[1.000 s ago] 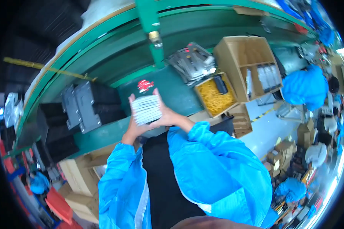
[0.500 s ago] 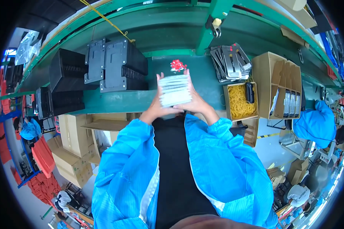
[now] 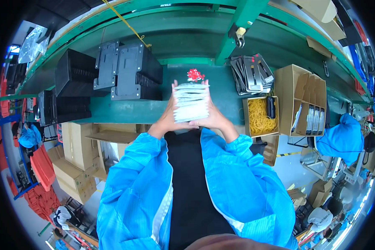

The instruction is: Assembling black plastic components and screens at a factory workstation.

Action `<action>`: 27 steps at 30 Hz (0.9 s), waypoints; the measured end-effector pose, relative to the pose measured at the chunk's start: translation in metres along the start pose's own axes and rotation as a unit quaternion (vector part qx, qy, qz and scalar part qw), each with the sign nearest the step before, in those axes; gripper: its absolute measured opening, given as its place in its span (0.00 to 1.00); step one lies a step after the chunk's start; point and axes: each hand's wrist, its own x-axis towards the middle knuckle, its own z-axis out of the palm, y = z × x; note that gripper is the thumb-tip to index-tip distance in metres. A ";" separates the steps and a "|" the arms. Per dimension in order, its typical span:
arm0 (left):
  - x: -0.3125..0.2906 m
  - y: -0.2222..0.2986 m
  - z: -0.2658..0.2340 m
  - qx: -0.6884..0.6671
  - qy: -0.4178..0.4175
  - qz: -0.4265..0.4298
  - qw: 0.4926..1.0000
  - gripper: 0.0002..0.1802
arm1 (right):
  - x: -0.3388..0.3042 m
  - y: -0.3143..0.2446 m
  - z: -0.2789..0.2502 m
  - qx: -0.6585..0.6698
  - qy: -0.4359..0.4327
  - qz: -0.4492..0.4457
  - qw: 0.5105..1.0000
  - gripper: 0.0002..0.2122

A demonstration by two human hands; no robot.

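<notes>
My left hand (image 3: 168, 119) and right hand (image 3: 215, 116) clasp the white packets (image 3: 191, 103) between them, already stacked, not yet released.

Green bench (image 3: 129, 111) now level in view

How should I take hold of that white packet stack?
Probably grip the white packet stack by its left and right edges, one hand from each side, thumbs at the near edge, as the left hand and right hand hold it; its many thin, uneven layers could slip apart otherwise.
</notes>
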 end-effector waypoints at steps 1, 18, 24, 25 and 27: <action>0.004 0.002 -0.003 0.001 0.001 0.002 1.000 0.62 | 0.002 -0.003 -0.003 -0.001 0.001 -0.002 1.000 0.77; -0.079 -0.120 0.177 -0.176 0.036 -0.065 0.982 0.26 | 0.009 0.000 -0.005 -0.025 0.092 -0.132 0.987 0.29; -0.083 -0.110 0.184 -0.201 0.062 -0.112 0.971 0.24 | 0.016 -0.005 -0.017 -0.063 0.066 -0.152 0.984 0.29; -0.081 -0.108 0.183 -0.204 0.066 -0.119 0.969 0.24 | 0.017 -0.007 -0.019 -0.066 0.070 -0.153 0.984 0.29; -0.074 -0.107 0.181 -0.211 0.076 -0.131 0.966 0.23 | 0.019 -0.015 -0.024 -0.018 0.080 -0.151 0.985 0.30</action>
